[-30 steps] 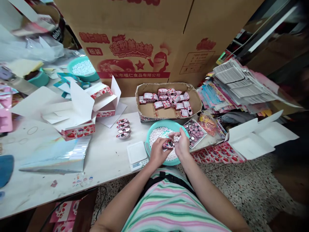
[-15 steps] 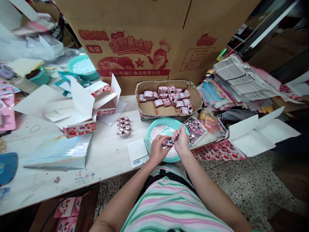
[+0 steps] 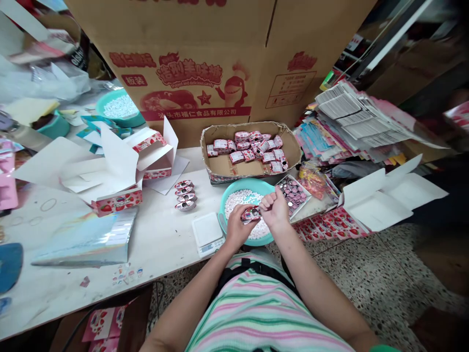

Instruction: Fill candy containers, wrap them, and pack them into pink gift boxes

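Note:
My left hand (image 3: 239, 226) grips a small pink printed candy box (image 3: 251, 213) with a dark round opening on its upper side. My right hand (image 3: 275, 211) is curled into a fist right beside that opening; whatever lies inside it is hidden. Both hands are over a turquoise basin (image 3: 222, 209) of small white candies (image 3: 238, 199). On the table to the left stand several similar small boxes (image 3: 185, 197) in a short row. More finished-looking pink boxes (image 3: 252, 146) lie in a cut-down cardboard tray (image 3: 220, 171) behind the basin.
A white digital scale (image 3: 205, 232) sits left of the basin. To the right is a shallow box of round pink and silver caps (image 3: 293, 193). Open white cartons (image 3: 117, 201) and stacked printed sheets (image 3: 348, 117) flank the area. A large brown carton (image 3: 205, 49) stands behind.
The view has shifted slightly. My right fist has turned and closed more over the opening of the small box, while my left hand keeps its grip on it.

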The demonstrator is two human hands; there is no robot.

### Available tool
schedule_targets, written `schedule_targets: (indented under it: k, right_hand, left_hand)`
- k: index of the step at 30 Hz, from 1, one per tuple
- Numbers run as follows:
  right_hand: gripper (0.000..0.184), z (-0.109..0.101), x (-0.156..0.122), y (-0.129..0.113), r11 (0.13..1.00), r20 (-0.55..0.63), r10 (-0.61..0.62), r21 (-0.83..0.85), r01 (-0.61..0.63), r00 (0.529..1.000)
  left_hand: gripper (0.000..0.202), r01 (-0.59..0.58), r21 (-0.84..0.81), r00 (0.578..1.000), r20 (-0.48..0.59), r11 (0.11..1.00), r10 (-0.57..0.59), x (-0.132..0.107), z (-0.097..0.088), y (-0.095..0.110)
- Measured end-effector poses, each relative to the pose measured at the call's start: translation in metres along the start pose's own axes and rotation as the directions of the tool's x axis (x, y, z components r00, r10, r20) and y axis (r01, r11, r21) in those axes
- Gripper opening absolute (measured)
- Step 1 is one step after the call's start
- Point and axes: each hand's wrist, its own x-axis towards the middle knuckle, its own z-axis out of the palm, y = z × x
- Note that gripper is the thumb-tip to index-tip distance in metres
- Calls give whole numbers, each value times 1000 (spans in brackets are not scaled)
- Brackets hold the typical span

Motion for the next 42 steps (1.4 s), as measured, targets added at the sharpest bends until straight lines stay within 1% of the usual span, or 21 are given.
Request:
schedule_targets:
  k: [2, 3, 5, 6, 7, 9, 11, 13, 15, 16, 18, 20, 24, 26, 27, 29, 31, 33, 36, 39, 42]
  right_hand:
    - [52, -7, 1, -13, 999, 25, -45, 14, 45, 999]
    - [52, -13, 2, -20, 997, 29, -79, 8, 79, 996]
    - [52, -29, 5, -30, 991, 21, -133, -30, 134, 991]
    - [51, -38, 8, -33, 988, 6, -148, -54, 148, 989]
    - [50, -49, 10, -35, 985, -16, -156, -76, 154, 988]
    - [49, -71, 14, -33, 984, -62, -146, -114, 138, 987]
    - [48, -92, 16, -26, 986, -107, -113, -139, 98, 988]
    - [46, -108, 17, -18, 987, -148, -65, -155, 42, 987]
    - [44, -119, 16, -10, 985, -180, -7, -169, -24, 984]
    - [43, -123, 15, -7, 983, -191, 21, -176, -56, 981]
    - [42, -127, 14, -3, 975, -202, 70, -191, -110, 977]
    - [42, -128, 14, -1, 970, -204, 91, -203, -133, 975]
    - [41, -127, 13, 1, 969, -175, 101, -206, -136, 979]
    - [41, -128, 12, 3, 969, -165, 106, -206, -139, 981]
    - [41, -128, 13, 3, 968, -164, 109, -207, -142, 980]
    - [40, -130, 13, 5, 966, -172, 119, -208, -154, 978]
    - [39, -131, 14, 7, 965, -180, 136, -197, -172, 974]
    - [39, -132, 14, 9, 966, -182, 150, -184, -184, 972]
    - [39, -132, 15, 14, 964, -168, 160, -185, -191, 973]
    - [39, -130, 16, 17, 960, -144, 171, -196, -198, 975]
    - [38, -128, 15, 19, 960, -134, 175, -195, -199, 975]
  left_hand:
    - [35, 7, 16, 1000, -20, 1000, -7, -4, -8, -5]
    - [35, 20, 34, 999, -48, 999, -18, -8, -14, -10]
    - [35, 70, 84, 989, -135, 994, -58, -21, -30, -26]
    - [35, 111, 110, 978, -191, 988, -88, -29, -40, -36]
    - [35, 164, 131, 960, -249, 978, -127, -38, -51, -47]
    - [35, 288, 157, 912, -346, 945, -221, -57, -71, -72]
    - [35, 407, 168, 858, -407, 898, -313, -72, -88, -97]
    - [35, 491, 176, 817, -432, 853, -381, -81, -98, -121]
    - [35, 536, 188, 794, -442, 823, -417, -84, -101, -140]
    - [35, 545, 200, 795, -433, 814, -425, -84, -101, -148]
    - [35, 542, 235, 814, -386, 807, -434, -80, -97, -161]
    - [33, 531, 271, 834, -336, 803, -438, -76, -93, -170]
    - [33, 506, 315, 857, -289, 803, -427, -70, -89, -181]
    - [35, 468, 338, 881, -252, 816, -401, -69, -91, -184]
    - [38, 436, 353, 898, -232, 828, -374, -69, -92, -184]
    - [52, 360, 383, 931, -208, 851, -301, -75, -97, -184]
    - [70, 317, 406, 944, -228, 857, -240, -87, -104, -182]
    - [80, 345, 415, 928, -282, 842, -241, -106, -112, -180]
    - [81, 433, 399, 886, -355, 808, -298, -144, -120, -178]
    - [78, 493, 383, 854, -383, 781, -351, -179, -120, -178]
    - [73, 538, 384, 829, -403, 750, -388, -204, -115, -180]
